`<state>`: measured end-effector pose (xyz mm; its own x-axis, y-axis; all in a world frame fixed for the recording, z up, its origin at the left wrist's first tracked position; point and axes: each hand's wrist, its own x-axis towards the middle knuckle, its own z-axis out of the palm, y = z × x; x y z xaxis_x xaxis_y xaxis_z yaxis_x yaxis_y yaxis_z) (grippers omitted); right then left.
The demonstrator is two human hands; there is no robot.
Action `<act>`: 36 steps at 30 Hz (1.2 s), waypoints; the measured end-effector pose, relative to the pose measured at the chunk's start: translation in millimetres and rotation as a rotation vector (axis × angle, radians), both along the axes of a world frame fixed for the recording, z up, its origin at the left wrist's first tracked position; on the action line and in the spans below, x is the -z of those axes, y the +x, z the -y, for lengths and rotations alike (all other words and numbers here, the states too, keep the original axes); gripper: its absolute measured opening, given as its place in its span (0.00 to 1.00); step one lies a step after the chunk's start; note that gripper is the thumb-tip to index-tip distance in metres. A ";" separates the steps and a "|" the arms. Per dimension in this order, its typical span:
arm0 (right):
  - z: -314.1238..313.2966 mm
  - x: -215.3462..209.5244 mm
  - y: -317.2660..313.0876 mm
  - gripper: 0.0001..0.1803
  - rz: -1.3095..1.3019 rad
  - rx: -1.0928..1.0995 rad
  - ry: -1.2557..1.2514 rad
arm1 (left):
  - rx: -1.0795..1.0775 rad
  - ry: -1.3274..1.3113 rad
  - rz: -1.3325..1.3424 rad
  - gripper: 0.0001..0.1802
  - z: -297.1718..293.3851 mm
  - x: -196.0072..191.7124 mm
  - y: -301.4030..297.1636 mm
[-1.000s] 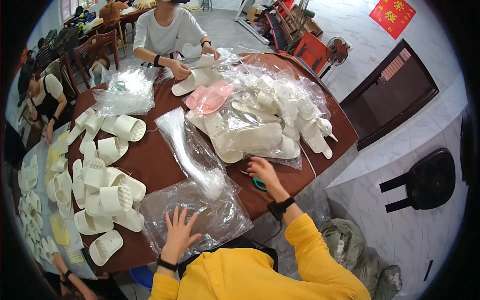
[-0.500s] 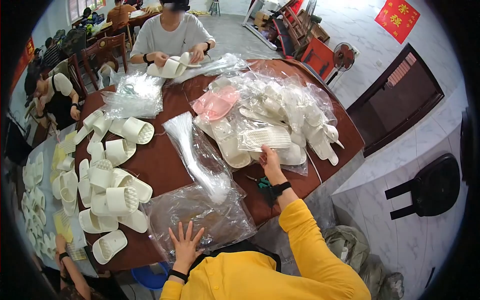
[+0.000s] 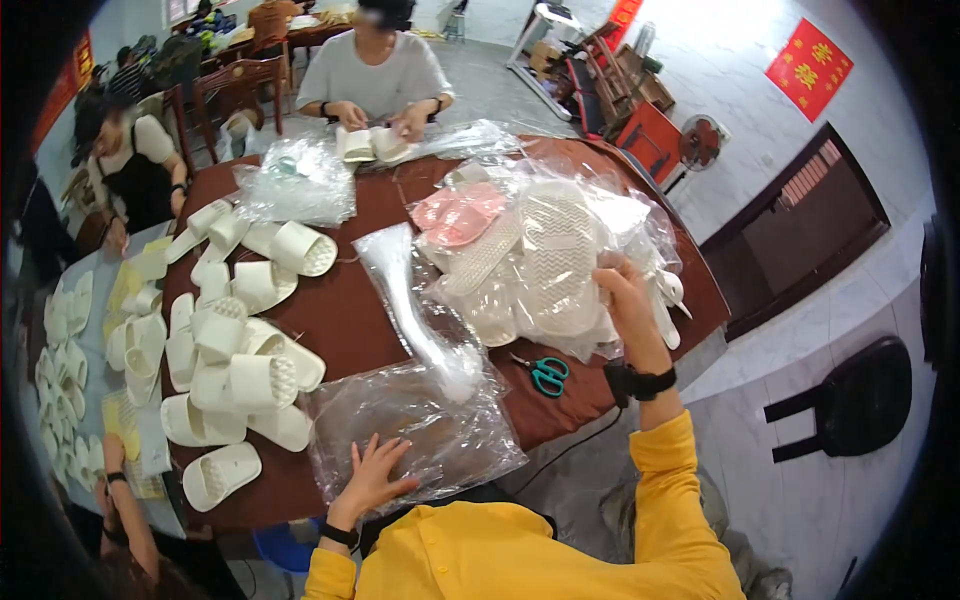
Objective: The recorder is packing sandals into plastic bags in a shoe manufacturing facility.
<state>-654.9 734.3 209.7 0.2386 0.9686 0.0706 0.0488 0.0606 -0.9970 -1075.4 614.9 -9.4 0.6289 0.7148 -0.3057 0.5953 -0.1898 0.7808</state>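
My left hand (image 3: pixel 372 480) rests with fingers spread on a stack of clear plastic bags (image 3: pixel 400 405) at the table's near edge. My right hand (image 3: pixel 632 300) is closed on the edge of a clear-bagged pair of white slippers (image 3: pixel 558 260), raised over the pile with a zigzag-patterned sole showing. More bagged white slippers (image 3: pixel 650 225) lie beneath and behind, partly hidden. A bagged pink pair (image 3: pixel 458 212) is at the pile's left. Between the pile and the loose slippers runs a bundle of thin clear strips (image 3: pixel 405 290) in a plastic sleeve. Teal-handled scissors (image 3: pixel 550 376) lie below the pile.
Loose white slippers (image 3: pixel 262 385) are heaped on the left of the brown-covered table (image 3: pixel 345 345). More slippers stand on a grey side table (image 3: pixel 90 340). Across from me a person (image 3: pixel 375 75) handles white slippers beside plastic bags (image 3: pixel 298 185). Other people are at the left.
My right hand has lifted bagged slippers from the pile, turning the sole into view, and moved right. The scissors are now uncovered. My left hand stays on the bags, its fingers slanting more rightward.
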 end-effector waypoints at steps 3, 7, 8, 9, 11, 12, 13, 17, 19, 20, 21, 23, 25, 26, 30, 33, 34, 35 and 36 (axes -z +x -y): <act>14.2 -56.1 -78.3 0.05 0.107 -0.178 -0.040 | -0.239 -0.276 0.480 0.43 -0.8 -29.1 -16.7; 19.0 -81.9 -151.7 0.04 0.210 -0.528 0.039 | -0.460 -0.804 1.373 0.54 1.7 -58.8 -60.5; 18.6 -85.6 -175.9 0.04 0.204 -0.567 0.042 | -0.414 -0.870 1.597 0.56 4.1 -71.5 -73.4; 18.8 -90.4 -206.9 0.03 0.229 -0.681 0.018 | -0.454 -0.884 1.732 0.53 11.5 -80.4 -87.7; 23.5 -93.3 -267.0 0.07 0.268 -0.834 -0.089 | -0.602 -0.782 1.674 0.47 31.5 -73.5 -115.1; 23.8 -92.0 -293.4 0.09 0.306 -0.859 -0.141 | -0.704 -0.720 1.597 0.42 40.9 -71.7 -124.0; 24.5 -87.7 -321.1 0.07 0.374 -0.844 -0.077 | -0.866 -0.630 1.463 0.33 51.9 -65.9 -133.8; -4.6 -56.8 -411.1 0.12 0.686 -0.767 0.343 | -1.137 -0.324 1.545 0.27 63.6 -67.0 -200.5; -17.1 -45.2 -450.6 0.13 0.734 -0.758 0.405 | -1.217 -0.167 1.574 0.26 68.9 -65.7 -242.1; -20.3 -43.5 -468.5 0.14 0.673 -0.705 0.355 | -1.250 -0.094 1.579 0.26 66.7 -65.5 -255.8; -22.3 -37.2 -485.8 0.15 0.608 -0.660 0.301 | -1.264 -0.084 1.582 0.26 65.2 -67.2 -263.8; -26.0 -16.7 -513.9 0.18 0.455 -0.718 0.159 | -1.395 -0.098 1.603 0.28 66.6 -73.0 -277.8; -12.6 -7.7 -527.6 0.26 0.211 -0.801 -0.096 | -1.377 -0.155 1.577 0.29 77.4 -55.4 -281.6; -10.1 8.3 -527.9 0.26 0.210 -0.822 -0.099 | -1.345 -0.228 1.549 0.29 84.7 -44.1 -282.4; -26.7 77.9 -497.8 0.22 0.321 -1.131 -0.220 | -1.303 -0.425 1.426 0.24 87.0 -15.6 -266.7; -15.2 99.7 -495.4 0.18 0.308 -1.053 -0.322 | -1.280 -0.449 1.496 0.21 90.8 -18.3 -249.3; -9.7 103.4 -495.9 0.16 0.239 -0.988 -0.371 | -1.215 -0.508 1.578 0.21 92.3 -19.3 -247.9; -0.7 99.3 -498.5 0.23 0.254 -1.027 -0.387 | -1.236 -0.456 1.572 0.25 93.4 -16.9 -246.3; 10.0 94.8 -502.0 0.23 0.252 -1.039 -0.388 | -1.248 -0.449 1.572 0.25 94.6 -16.1 -246.8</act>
<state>-1156.9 724.3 114.9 -0.6710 0.6564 -0.3448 0.3567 -0.1218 -0.9262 -1322.2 520.3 6.7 -0.1928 0.9190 -0.3438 -0.8603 0.0102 0.5097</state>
